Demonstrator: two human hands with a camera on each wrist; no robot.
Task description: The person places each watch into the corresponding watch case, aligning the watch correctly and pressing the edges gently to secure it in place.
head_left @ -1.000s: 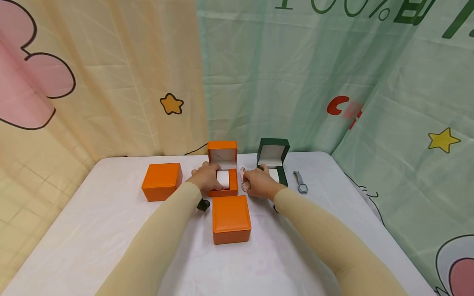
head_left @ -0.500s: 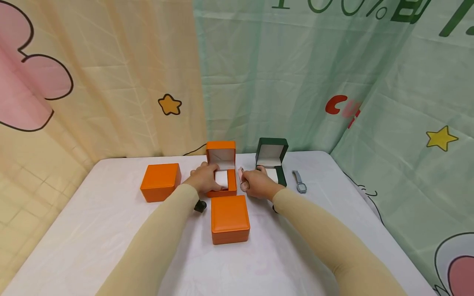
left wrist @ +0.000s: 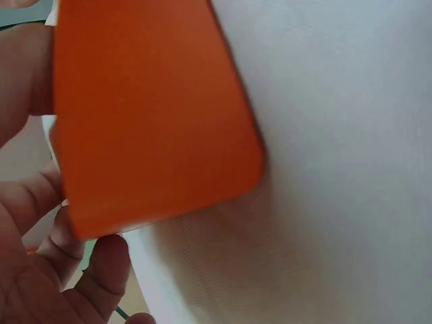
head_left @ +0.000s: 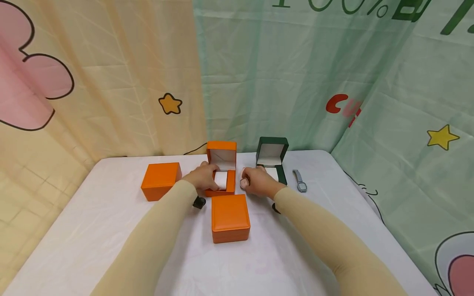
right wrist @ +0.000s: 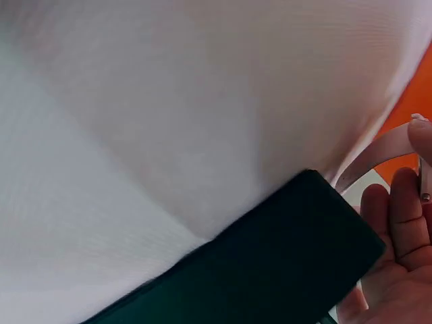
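Gripping open, square orange box (head_left: 231,181) with left hand (head_left: 201,177), pinching pink-strapped watch (head_left: 244,183) in right hand (head_left: 261,181), beside open dark-green box (head_left: 282,175)

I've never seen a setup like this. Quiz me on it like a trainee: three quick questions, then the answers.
1. Count: how many closed, smooth orange boxes stand on the white cloth-covered table?
2. True or false: the person's right hand holds the pale pink wristwatch.
3. As the person sees it, where is the silver-grey wristwatch relative to the open dark green box?
a) inside it
b) on the table to its right
c) on the table to its left

Key: 1. Two. 2. True. 3. b.
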